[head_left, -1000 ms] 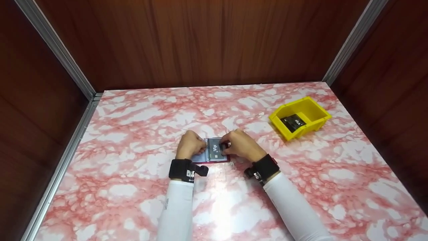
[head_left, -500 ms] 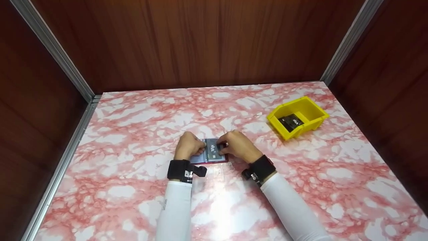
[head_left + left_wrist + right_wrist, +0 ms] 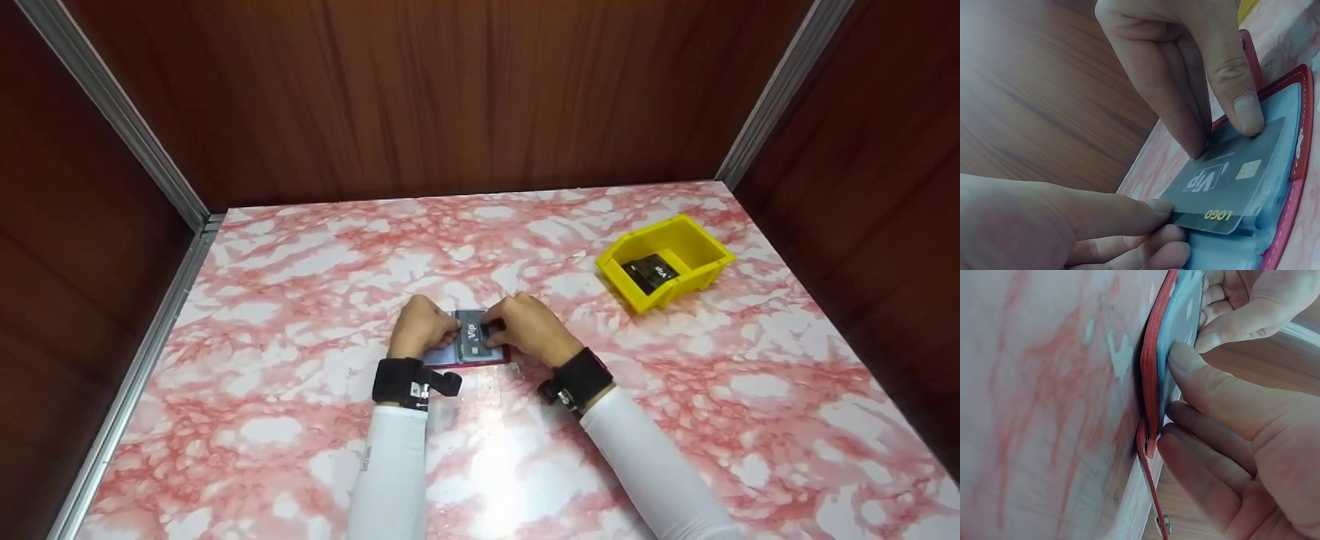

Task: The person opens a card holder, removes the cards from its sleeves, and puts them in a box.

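Observation:
A red-edged card holder (image 3: 486, 363) lies spread on the table, with bluish clear sleeves. A dark grey card (image 3: 1221, 174) marked "Vip" and "LOGO" sits mostly under clear plastic on its right-hand page; the "LOGO" strip looks uncovered. At the page's inner edge, my left hand (image 3: 421, 326) pinches what looks like the sleeve's mouth beside a card corner. From the right, my right hand (image 3: 534, 326) grips the card, its thumb (image 3: 1188, 360) on the face and its fingertips by the edge. Those fingertips are partly hidden in the left wrist view.
A yellow bin (image 3: 694, 244) holding several dark cards (image 3: 651, 274) stands at the right of the pink marbled table (image 3: 315, 255). Dark wood panels (image 3: 450, 97) wall the back and sides. A strap with a metal snap (image 3: 1163, 524) hangs off the holder.
The card has shifted slightly left toward the holder's middle, with my right hand following it. My left hand stays at the same spot on the holder. The head view has shifted a little.

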{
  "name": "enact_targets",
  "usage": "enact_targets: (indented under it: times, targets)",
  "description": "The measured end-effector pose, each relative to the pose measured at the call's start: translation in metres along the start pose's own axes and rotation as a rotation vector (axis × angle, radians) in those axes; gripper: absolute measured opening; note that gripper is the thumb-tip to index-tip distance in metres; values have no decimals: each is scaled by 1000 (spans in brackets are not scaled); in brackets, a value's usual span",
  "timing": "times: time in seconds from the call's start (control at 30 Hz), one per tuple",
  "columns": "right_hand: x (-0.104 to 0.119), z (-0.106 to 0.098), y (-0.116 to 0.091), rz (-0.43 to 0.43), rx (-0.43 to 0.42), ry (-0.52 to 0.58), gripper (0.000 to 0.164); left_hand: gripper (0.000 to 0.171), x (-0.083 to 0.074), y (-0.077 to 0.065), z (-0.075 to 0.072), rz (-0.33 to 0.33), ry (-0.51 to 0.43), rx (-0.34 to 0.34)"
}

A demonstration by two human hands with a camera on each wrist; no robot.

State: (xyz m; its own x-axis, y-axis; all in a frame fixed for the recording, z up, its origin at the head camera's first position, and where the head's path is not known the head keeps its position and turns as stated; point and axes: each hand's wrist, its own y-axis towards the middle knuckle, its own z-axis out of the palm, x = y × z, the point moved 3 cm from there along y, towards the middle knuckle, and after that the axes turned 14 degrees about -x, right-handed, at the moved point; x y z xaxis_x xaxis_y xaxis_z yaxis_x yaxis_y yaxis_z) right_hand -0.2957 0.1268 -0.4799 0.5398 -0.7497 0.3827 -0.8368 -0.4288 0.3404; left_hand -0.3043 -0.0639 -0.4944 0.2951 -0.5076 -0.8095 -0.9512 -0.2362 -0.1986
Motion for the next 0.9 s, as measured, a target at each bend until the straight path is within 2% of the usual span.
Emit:
enact_targets:
  times: [0.3, 0.5, 0.7, 0.9]
  targets:
    - [1, 0, 0, -15, -1, -9, 29, 11, -1, -2, -2, 25, -49, 0]
    - [-1, 0, -1, -21, 7, 4, 29, 12, 1, -3, -2, 12, -90, 11]
    - [-1, 1, -1, -7, 19, 6, 30, 13, 0, -2, -5, -18, -192, 21]
    - [2, 1, -1, 11, 26, -3, 31, 16, 1, -3, -6, -44, -281, 65]
